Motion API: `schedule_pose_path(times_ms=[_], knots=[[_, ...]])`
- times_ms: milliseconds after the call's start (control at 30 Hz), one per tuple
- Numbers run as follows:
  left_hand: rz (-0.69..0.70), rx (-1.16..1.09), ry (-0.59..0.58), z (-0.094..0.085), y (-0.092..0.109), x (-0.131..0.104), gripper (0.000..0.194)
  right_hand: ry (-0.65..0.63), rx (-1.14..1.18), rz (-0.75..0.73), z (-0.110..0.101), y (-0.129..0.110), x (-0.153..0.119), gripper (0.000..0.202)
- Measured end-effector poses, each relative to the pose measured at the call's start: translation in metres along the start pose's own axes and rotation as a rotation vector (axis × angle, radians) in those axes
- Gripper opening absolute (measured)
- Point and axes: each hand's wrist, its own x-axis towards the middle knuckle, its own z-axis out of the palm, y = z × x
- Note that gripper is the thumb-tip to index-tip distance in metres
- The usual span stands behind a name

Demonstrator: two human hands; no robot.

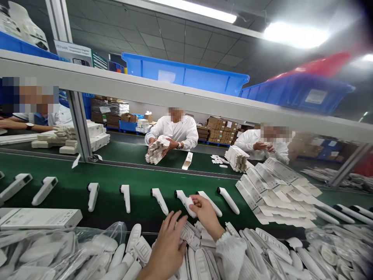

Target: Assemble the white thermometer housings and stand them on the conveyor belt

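My right hand (205, 212) pinches the handle of a white infrared thermometer (181, 196) with a black tip, which lies in a row on the green conveyor belt. Part of that handle is hidden behind the fingers. My left hand (168, 244) is just below, fingers spread and bent over a heap of white plastic covers (201, 262). Whether its fingertips touch the covers I cannot tell. More thermometers lie to both sides, one (159, 200) on the left and another (229, 200) on the right.
White folded boxes (274, 190) lie fanned on the belt at right; a long white box (40, 218) is at left. Bagged parts (96, 249) fill the near left. Overhead runs a shelf (175, 93) with blue bins (186, 74). Across the belt, several people in white coats work.
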Motion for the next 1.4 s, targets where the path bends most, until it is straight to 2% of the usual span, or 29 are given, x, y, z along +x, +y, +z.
schedule_pose_path(times_ms=[67, 100, 167, 267, 367, 500, 567, 633, 733, 833, 900, 967, 1067, 1133, 1200, 1267, 1333, 1400], knots=[[0.036, 0.228, -0.196, -0.002, -0.006, -0.001, 0.052, -0.046, -0.339, -0.019, -0.005, 0.013, 0.011, 0.035], [0.055, 0.306, -0.248, -0.002, -0.007, -0.001, 0.050, -0.074, -0.486, -0.036, -0.005, 0.019, 0.014, 0.041], [0.091, 0.392, -0.257, -0.002, -0.008, 0.000, 0.046, -0.128, -0.724, -0.070, -0.003, 0.030, 0.016, 0.054], [0.115, 0.364, -0.204, -0.003, -0.008, 0.001, 0.040, -0.141, -0.967, -0.094, 0.002, 0.040, 0.017, 0.056], [0.092, 0.119, -0.072, -0.008, -0.007, 0.007, 0.033, -0.119, -1.027, -0.074, 0.002, 0.043, 0.020, 0.051], [-0.117, -0.297, 0.170, -0.016, -0.005, 0.021, 0.027, -0.083, -1.001, -0.062, -0.009, 0.032, 0.020, 0.045], [-0.207, -0.535, 0.243, -0.019, -0.004, 0.025, 0.028, -0.055, -0.835, -0.096, -0.014, 0.020, 0.015, 0.044], [-0.275, -0.757, 0.312, -0.020, -0.003, 0.026, 0.031, -0.097, -0.418, -0.084, -0.013, 0.007, 0.004, 0.048], [-0.360, -1.029, 0.420, -0.014, -0.003, 0.024, 0.033, -0.224, 0.305, 0.041, 0.005, -0.008, -0.015, 0.052], [-0.341, -1.128, 0.440, -0.003, -0.003, 0.022, 0.029, -0.167, 0.673, 0.106, 0.028, -0.011, -0.027, 0.047], [-0.269, -0.958, 0.360, 0.004, -0.005, 0.021, 0.023, -0.104, 0.746, 0.130, 0.036, -0.007, -0.026, 0.040], [-0.176, -0.620, 0.235, 0.007, -0.007, 0.018, 0.022, -0.077, 0.677, 0.134, 0.034, 0.000, -0.017, 0.036], [-0.068, -0.089, 0.010, 0.007, -0.007, 0.013, 0.052, -0.062, 0.356, 0.053, 0.021, 0.009, 0.004, 0.030], [-0.030, 0.145, -0.152, 0.005, -0.004, 0.011, 0.070, -0.052, 0.073, -0.018, 0.013, 0.015, 0.017, 0.020], [-0.007, 0.273, -0.296, 0.002, 0.001, 0.013, 0.076, -0.068, -0.204, -0.060, 0.009, 0.019, 0.026, 0.018], [0.032, 0.332, -0.396, 0.000, 0.005, 0.015, 0.076, -0.113, -0.429, -0.065, 0.008, 0.024, 0.030, 0.029], [0.084, 0.369, -0.428, 0.000, 0.004, 0.017, 0.075, -0.138, -0.614, -0.070, 0.010, 0.028, 0.031, 0.042], [0.128, 0.396, -0.400, 0.003, 0.001, 0.017, 0.070, -0.122, -0.765, -0.100, 0.013, 0.031, 0.031, 0.049]])
